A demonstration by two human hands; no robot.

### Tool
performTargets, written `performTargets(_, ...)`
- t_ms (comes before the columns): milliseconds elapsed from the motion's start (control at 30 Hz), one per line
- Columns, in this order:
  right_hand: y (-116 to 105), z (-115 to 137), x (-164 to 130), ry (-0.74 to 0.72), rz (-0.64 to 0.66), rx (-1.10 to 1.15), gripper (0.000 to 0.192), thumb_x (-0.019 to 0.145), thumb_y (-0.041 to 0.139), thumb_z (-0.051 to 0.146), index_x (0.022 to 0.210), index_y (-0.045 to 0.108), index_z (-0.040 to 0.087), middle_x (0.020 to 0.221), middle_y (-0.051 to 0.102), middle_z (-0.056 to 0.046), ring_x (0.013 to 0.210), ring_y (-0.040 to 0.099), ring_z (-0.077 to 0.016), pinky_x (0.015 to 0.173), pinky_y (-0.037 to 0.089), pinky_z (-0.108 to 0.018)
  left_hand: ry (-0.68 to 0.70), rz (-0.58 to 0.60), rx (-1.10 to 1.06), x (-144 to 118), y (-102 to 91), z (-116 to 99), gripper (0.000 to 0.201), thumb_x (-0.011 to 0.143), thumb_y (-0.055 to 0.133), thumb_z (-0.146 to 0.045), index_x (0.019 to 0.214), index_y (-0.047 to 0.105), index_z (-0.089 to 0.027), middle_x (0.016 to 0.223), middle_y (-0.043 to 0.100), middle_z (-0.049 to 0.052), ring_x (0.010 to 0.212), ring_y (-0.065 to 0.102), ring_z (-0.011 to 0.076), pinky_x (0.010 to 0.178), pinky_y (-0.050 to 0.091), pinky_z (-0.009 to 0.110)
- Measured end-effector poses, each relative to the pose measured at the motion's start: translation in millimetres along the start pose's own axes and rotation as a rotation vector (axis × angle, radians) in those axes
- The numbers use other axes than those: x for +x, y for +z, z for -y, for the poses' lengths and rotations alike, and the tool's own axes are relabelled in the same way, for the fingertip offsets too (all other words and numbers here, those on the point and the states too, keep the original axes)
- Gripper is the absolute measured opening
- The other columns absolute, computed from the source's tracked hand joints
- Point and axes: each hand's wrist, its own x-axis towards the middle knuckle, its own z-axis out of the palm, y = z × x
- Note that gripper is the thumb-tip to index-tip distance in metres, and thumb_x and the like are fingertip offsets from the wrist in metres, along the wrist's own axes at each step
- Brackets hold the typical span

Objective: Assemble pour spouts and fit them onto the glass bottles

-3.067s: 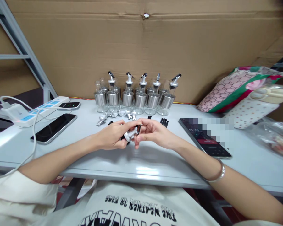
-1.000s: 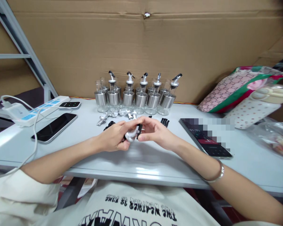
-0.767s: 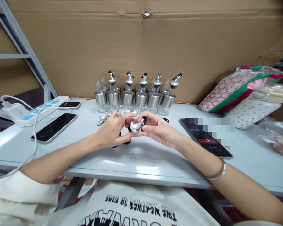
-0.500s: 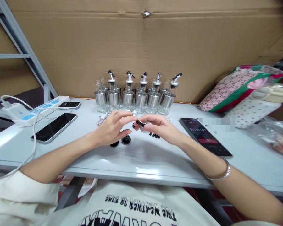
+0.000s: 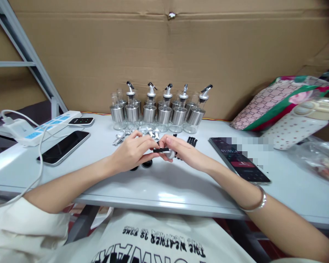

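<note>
A bottle pour spout (image 5: pixel 170 153) with a silver collar and a black flip lever lies sideways between my hands, above the table. My right hand (image 5: pixel 185 153) is closed around its collar. My left hand (image 5: pixel 133 151) pinches the tip end of the black lever between thumb and fingers. Just below my left fingers are black round stoppers (image 5: pixel 147 164), partly covered. Behind my hands lie several loose silver spout parts (image 5: pixel 121 136). Small black levers (image 5: pixel 192 141) are grouped beyond my right hand, some hidden by it.
Glass bottles with steel sleeves (image 5: pixel 149 114) stand in rows at the back, several topped with spouts. A phone (image 5: pixel 64 148) and a power strip (image 5: pixel 53 126) are at left. At right are another phone (image 5: pixel 239 160), a spotted bottle (image 5: pixel 294 124) and a pink patterned bag (image 5: pixel 265 102).
My left fingers have closed onto the black lever, where they were spread beside it. The spout has turned level, and my right hand has shifted slightly lower.
</note>
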Motion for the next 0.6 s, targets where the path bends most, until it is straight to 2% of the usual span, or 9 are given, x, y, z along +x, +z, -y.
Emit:
performTargets(167, -1.6, -0.1, 0.1, 0.010, 0.047, 0.011, 0.026, 0.091, 0.049, 0.043, 0.083, 0.047, 0.019, 0.071, 0.049, 0.001, 0.065, 0.044, -0.0119, 0.064, 0.035, -0.028, 0.033, 0.023, 0.025, 0.2, -1.4, -0.1, 0.018, 0.101, 0.037, -0.027, 0.094, 0.051, -0.018, 0.078, 0.066, 0.001, 0.066, 0.057, 0.0111, 0.069, 0.039, 0.027)
performTargets(467, -2.4, -2.5, -1.8, 0.049, 0.068, 0.058, 0.018, 0.090, 0.047, 0.036, 0.090, 0.049, 0.018, 0.082, 0.049, -0.001, 0.074, 0.045, -0.0137, 0.070, 0.036, -0.029, 0.058, 0.037, 0.015, -1.1, -3.0, 1.5, 0.018, 0.100, 0.037, -0.026, 0.098, 0.053, -0.019, 0.078, 0.066, 0.000, 0.068, 0.058, 0.0105, 0.072, 0.040, 0.026)
performTargets(600, -2.2, -1.4, -2.1, 0.028, 0.081, 0.037, 0.014, 0.088, 0.048, 0.032, 0.090, 0.047, 0.018, 0.080, 0.047, 0.000, 0.073, 0.044, -0.0134, 0.069, 0.036, -0.029, 0.065, 0.036, -0.002, -1.7, -2.0, 2.3, 0.014, 0.099, 0.040, -0.024, 0.097, 0.052, -0.018, 0.078, 0.066, 0.001, 0.068, 0.057, 0.0106, 0.071, 0.040, 0.026)
